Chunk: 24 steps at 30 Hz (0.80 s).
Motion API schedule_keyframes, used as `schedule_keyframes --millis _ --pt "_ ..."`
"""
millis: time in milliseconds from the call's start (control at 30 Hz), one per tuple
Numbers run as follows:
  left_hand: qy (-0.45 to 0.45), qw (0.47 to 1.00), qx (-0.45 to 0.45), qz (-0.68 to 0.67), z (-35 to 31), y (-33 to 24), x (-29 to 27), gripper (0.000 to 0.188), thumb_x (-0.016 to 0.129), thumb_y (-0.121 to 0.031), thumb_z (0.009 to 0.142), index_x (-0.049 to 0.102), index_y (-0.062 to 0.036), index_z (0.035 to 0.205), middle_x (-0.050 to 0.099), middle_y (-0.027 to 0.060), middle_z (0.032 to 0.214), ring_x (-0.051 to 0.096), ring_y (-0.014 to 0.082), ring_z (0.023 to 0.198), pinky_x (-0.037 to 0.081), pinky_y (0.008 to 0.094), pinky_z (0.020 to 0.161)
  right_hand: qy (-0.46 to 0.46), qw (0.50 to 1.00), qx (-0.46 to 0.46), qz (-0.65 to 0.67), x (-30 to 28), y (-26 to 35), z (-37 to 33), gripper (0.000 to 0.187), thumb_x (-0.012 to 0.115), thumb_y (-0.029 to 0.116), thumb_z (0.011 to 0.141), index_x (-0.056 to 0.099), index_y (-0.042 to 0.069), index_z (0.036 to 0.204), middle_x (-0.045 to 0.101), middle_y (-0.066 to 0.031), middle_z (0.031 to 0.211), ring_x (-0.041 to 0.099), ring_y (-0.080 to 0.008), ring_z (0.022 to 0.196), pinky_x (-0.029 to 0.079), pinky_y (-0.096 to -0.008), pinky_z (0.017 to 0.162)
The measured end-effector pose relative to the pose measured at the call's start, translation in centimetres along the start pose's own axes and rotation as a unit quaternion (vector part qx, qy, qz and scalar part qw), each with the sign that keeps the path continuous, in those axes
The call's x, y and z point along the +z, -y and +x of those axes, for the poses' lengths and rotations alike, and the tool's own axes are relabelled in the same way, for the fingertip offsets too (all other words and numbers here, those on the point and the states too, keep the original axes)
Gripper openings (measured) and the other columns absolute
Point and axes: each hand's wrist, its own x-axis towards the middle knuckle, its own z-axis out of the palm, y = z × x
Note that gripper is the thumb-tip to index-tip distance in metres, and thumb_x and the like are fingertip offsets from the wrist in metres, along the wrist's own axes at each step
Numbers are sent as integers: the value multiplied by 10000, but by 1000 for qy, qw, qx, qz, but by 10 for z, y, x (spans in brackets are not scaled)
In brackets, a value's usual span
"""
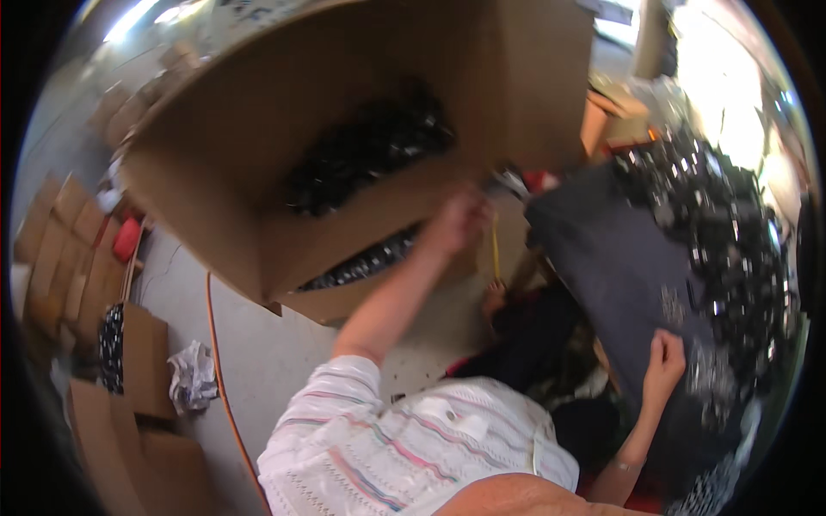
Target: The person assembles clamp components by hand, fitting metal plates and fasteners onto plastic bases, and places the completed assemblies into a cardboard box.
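Note:
My left hand (465, 217) is smeared by motion at the right end of a large open cardboard box (215, 163), and its fingers do not show clearly. Inside that box lies a heap of small glossy black pieces (370, 150). More shiny dark pieces (366, 262) show below its near flap. Over the dark grey work surface (611, 249), my right hand (665, 359) is closed in a pinch. Whatever its fingertips hold, if anything, is too small to make out. A big pile of glossy black pieces (723, 232) covers the far and right side of that surface, with some clear-looking pieces (710, 374) beside my right hand.
Several cardboard boxes (146, 361) stand at the left, one with black pieces inside. Crumpled pale paper (194, 377) and an orange hose (219, 370) lie on the grey floor. A yellow strip (496, 245) hangs between box and work surface, near another hand (494, 301).

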Motion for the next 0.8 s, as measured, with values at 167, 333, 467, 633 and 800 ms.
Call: schedule_keyframes --millis 167,333,467,633,800 --pt "120 985 -106 60 -44 67 108 103 515 -180 883 538 -79 890 625 70 732 593 136 542 452 238 460 116 967 76 216 46 54 10 152 515 102 885 609 -12 916 538 -15 779 407 -42 525 312 -184 456" --pt "235 965 -69 93 -71 122 148 109 522 -182 895 520 -76 869 574 8 695 569 93 568 419 204 479 65 917 126 372 65 68 14 149 512 118 894 576 9 814 482 21 641 363 -17 495 247 -174 406" --pt "267 918 74 283 -67 142 159 152 576 -122 849 521 -39 734 527 9 658 521 93 635 414 248 545 -15 898 192 396 61 60 11 133 542 55 839 508 52 711 415 55 597 342 -12 506 253 -184 432" --pt "190 963 -7 192 -38 133 182 336 601 -83 761 465 -46 1066 531 68 878 534 120 702 462 251 592 -2 955 133 264 59 40 27 101 613 94 797 568 15 754 459 43 610 393 -41 546 318 -227 475" --pt "256 935 -28 244 -6 169 189 376 559 -48 817 499 -7 1186 577 60 987 534 102 819 434 213 698 -49 975 103 191 78 1 34 143 574 114 743 618 -20 771 600 -177 672 615 -233 626 451 -345 560"
